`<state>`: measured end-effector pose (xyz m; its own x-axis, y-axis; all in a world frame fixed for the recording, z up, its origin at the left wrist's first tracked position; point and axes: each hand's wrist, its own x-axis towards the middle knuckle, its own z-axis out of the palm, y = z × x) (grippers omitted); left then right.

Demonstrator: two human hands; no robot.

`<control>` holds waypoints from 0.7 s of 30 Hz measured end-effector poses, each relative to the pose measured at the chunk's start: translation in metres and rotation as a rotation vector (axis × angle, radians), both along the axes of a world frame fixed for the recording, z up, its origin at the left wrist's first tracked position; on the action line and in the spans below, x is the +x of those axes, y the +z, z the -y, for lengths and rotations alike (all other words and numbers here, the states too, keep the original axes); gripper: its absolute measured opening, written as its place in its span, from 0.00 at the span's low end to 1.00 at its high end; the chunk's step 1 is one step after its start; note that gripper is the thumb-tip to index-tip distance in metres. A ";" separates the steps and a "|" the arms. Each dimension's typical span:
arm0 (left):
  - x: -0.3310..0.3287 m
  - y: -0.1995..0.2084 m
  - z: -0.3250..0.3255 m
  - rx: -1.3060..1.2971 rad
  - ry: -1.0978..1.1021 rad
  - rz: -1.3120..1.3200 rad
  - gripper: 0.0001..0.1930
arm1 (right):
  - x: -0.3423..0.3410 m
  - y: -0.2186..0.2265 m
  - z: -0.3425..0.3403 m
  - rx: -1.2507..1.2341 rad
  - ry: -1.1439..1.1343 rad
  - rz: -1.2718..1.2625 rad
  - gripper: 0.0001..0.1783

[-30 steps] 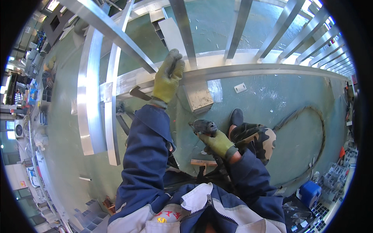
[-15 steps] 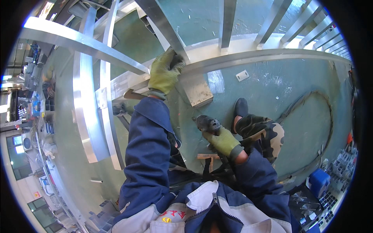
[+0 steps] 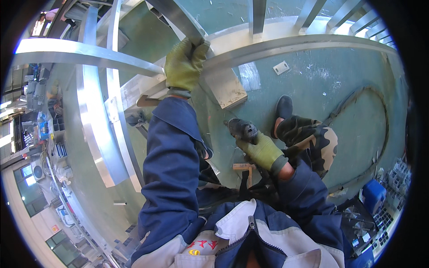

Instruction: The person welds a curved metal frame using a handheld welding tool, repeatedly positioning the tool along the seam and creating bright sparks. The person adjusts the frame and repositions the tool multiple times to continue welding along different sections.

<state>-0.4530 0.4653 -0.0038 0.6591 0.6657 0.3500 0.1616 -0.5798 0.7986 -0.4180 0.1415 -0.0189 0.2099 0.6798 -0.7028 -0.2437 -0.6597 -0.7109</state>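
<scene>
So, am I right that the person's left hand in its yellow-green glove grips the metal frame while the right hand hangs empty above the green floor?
Not quite: the right hand is not empty; it holds a dark power tool, as the head view shows. The left hand does grip the metal frame above the green floor.

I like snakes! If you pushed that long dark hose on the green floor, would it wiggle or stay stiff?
Probably wiggle. The hose lies in a big loose loop on the floor, so it looks floppy. It seems long, so it would likely drag and bend, not slide as one piece.
</scene>
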 end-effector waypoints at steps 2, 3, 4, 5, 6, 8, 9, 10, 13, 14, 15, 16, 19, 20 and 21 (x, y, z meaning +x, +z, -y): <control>0.001 -0.004 -0.002 -0.009 0.011 0.016 0.10 | 0.000 0.001 -0.001 -0.014 -0.002 -0.005 0.26; 0.000 -0.007 -0.003 -0.013 0.018 0.024 0.10 | 0.000 0.001 -0.001 -0.036 0.006 -0.012 0.26; -0.001 -0.007 -0.003 -0.019 0.014 0.034 0.10 | 0.001 0.002 -0.002 -0.055 0.013 -0.016 0.26; -0.002 -0.008 -0.002 -0.025 0.011 0.045 0.10 | 0.002 0.003 -0.003 -0.054 0.021 -0.018 0.27; -0.002 -0.008 -0.002 -0.031 0.009 0.056 0.10 | 0.002 0.006 -0.003 -0.053 0.029 -0.020 0.27; -0.002 -0.007 -0.002 -0.006 0.015 0.053 0.10 | 0.000 0.004 -0.003 -0.024 0.017 -0.004 0.27; -0.002 -0.006 -0.001 0.006 0.018 0.052 0.10 | -0.003 -0.003 0.000 0.003 -0.001 0.013 0.27; -0.001 -0.005 -0.001 -0.004 0.011 0.039 0.10 | -0.004 -0.007 0.001 0.033 -0.016 0.030 0.27; 0.000 -0.003 0.001 -0.067 -0.018 0.041 0.10 | -0.004 -0.011 0.001 -0.001 0.007 0.041 0.28; -0.001 -0.003 0.001 -0.110 -0.032 0.069 0.10 | -0.003 -0.010 0.001 -0.005 0.012 0.038 0.28; -0.001 -0.003 0.001 -0.154 -0.046 0.096 0.10 | -0.003 -0.007 -0.001 -0.011 0.017 0.036 0.28; -0.002 0.000 0.003 -0.100 -0.033 0.059 0.10 | -0.002 -0.006 -0.001 -0.017 0.020 0.034 0.28; -0.006 0.005 0.004 -0.007 -0.019 -0.003 0.09 | -0.002 -0.007 0.000 -0.005 -0.005 0.016 0.28; -0.007 0.003 0.002 -0.020 -0.032 0.009 0.09 | -0.003 -0.008 0.000 -0.006 -0.006 0.018 0.28; -0.009 0.002 0.000 -0.033 -0.044 0.020 0.09 | -0.003 -0.008 0.000 -0.007 -0.007 0.019 0.28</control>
